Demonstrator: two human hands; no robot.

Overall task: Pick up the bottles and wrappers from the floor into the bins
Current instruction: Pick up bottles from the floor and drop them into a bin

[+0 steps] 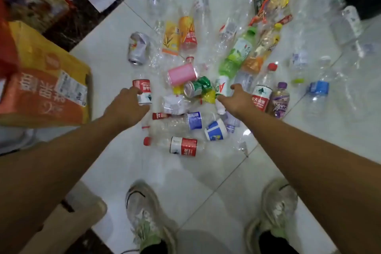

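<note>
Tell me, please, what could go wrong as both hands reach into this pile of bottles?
The left hand only touches the red-labelled bottle, which could roll away. The right hand, by the green-and-white bottle, could knock the crushed green can. A clear red-capped bottle near the shoes could be stepped on.

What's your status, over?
Left hand closing on red-label bottle. Right hand at green-white bottle. Floor heavily littered.

Two hands reach down: the left hand [125,105] and the right hand [239,99]. Between and just beyond them lie three cans: one silver can [137,48], one pink can [181,73], one green can [198,86]. Red-labelled water bottles [183,146] number at least four. Clear bottles beyond are too jumbled to count. Two shoes [144,212].
</note>
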